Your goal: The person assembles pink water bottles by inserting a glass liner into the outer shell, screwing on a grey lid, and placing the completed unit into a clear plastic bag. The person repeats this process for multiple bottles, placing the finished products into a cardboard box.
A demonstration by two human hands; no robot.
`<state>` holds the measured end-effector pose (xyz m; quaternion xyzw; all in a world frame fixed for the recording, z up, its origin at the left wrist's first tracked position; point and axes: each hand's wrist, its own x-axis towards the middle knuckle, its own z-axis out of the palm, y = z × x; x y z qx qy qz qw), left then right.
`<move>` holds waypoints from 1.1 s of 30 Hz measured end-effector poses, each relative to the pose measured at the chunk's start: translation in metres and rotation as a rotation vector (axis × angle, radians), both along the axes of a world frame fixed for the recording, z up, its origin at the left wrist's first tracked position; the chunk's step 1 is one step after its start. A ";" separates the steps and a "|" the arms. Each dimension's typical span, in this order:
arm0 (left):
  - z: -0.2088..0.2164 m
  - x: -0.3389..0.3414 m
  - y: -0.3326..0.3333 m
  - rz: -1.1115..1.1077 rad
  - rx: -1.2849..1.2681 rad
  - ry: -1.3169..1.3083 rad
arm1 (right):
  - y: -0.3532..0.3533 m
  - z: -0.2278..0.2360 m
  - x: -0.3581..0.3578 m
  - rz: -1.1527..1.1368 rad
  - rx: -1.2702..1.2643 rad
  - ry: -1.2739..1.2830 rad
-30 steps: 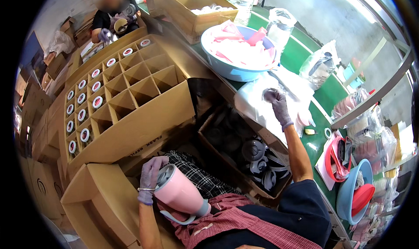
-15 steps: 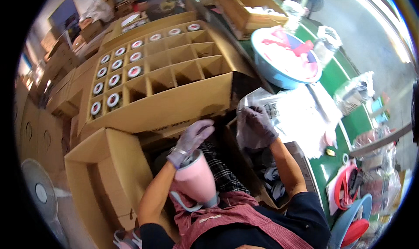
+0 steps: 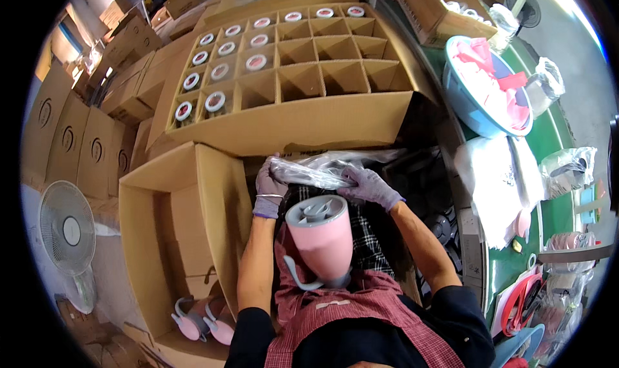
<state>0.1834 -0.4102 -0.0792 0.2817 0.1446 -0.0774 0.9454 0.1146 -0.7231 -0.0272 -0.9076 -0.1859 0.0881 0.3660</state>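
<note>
A clear plastic bag (image 3: 325, 171) is pinched at its two ends, the left hand (image 3: 269, 187) closed on one end and the right hand (image 3: 369, 186) on the other, so it is stretched flat just above the pink bottle (image 3: 320, 242). The bottle is propped upright in the lap, grey lid up, clear of both hands, while the divided carton (image 3: 290, 78) stands just beyond, some cells filled.

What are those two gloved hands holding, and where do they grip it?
Both hold a clear plastic bag: the left hand grips its left end, the right hand its right side. The pink jug sits on the lap, unheld.
</note>
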 end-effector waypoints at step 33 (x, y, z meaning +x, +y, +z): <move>0.169 -0.224 0.049 0.019 0.837 -0.458 | 0.088 0.138 -0.119 -0.268 0.351 -0.723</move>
